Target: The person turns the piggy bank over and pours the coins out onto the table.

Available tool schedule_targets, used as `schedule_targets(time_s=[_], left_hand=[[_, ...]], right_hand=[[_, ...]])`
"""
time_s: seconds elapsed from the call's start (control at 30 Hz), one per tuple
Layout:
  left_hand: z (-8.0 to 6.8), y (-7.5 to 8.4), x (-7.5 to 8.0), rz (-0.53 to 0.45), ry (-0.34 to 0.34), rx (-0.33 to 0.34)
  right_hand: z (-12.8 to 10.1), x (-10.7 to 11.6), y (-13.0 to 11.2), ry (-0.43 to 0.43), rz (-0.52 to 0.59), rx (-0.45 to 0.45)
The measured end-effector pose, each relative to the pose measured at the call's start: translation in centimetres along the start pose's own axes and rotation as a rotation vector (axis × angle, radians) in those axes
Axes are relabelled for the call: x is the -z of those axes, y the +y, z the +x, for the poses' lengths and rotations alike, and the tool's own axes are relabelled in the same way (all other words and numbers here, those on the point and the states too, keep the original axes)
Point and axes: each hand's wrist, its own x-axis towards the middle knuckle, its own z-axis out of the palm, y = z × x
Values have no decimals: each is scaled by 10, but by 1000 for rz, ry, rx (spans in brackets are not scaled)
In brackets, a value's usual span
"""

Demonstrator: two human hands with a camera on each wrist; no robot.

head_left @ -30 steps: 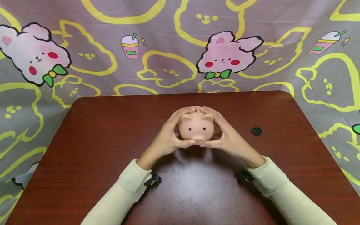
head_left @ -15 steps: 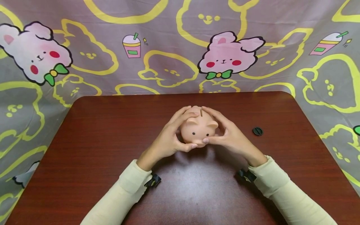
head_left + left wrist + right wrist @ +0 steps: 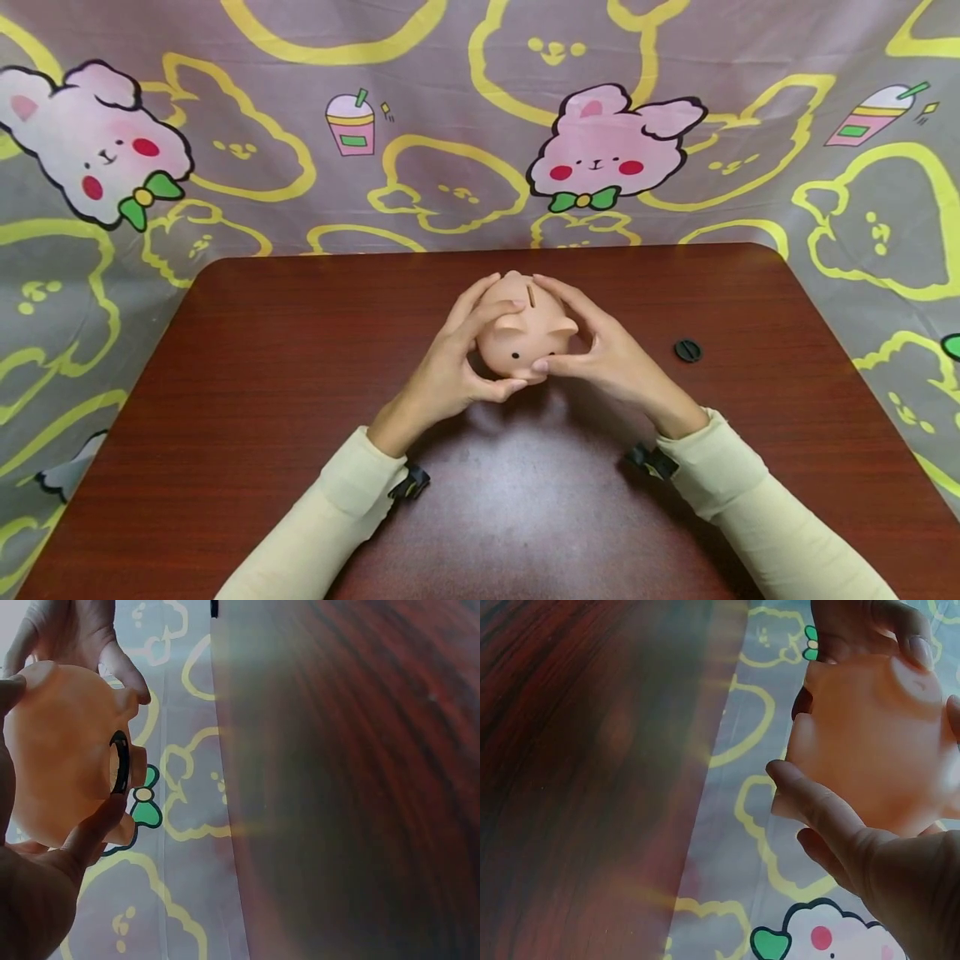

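While L hand (image 3: 447, 360), part-curled, grips piggy bank (image 3: 522, 342) | R hand (image 3: 617, 357), same, grips opp. side | blk disc (image 3: 687, 350) on tbl (image 3: 262, 383)

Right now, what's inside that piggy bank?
Whether it holds anything cannot be told: the body of the piggy bank covers its interior. What shows is a narrow slot on top and, in the left wrist view, a black ring on its underside.

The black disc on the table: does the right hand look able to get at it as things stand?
Probably yes, but the right hand would likely first need to let go of the piggy bank. In the head view nothing shows between this hand and the black disc on the table.
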Motion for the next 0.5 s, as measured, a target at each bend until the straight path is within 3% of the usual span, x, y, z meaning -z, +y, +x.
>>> schedule_targets(time_s=[0.27,0.5], left_hand=[[-1,-2,0,-43,-3,18],[1,-3,3,-114,-44,84]], right_hand=[[1,0,0,-15,31,-2],[1,-4,4,7,171,33]])
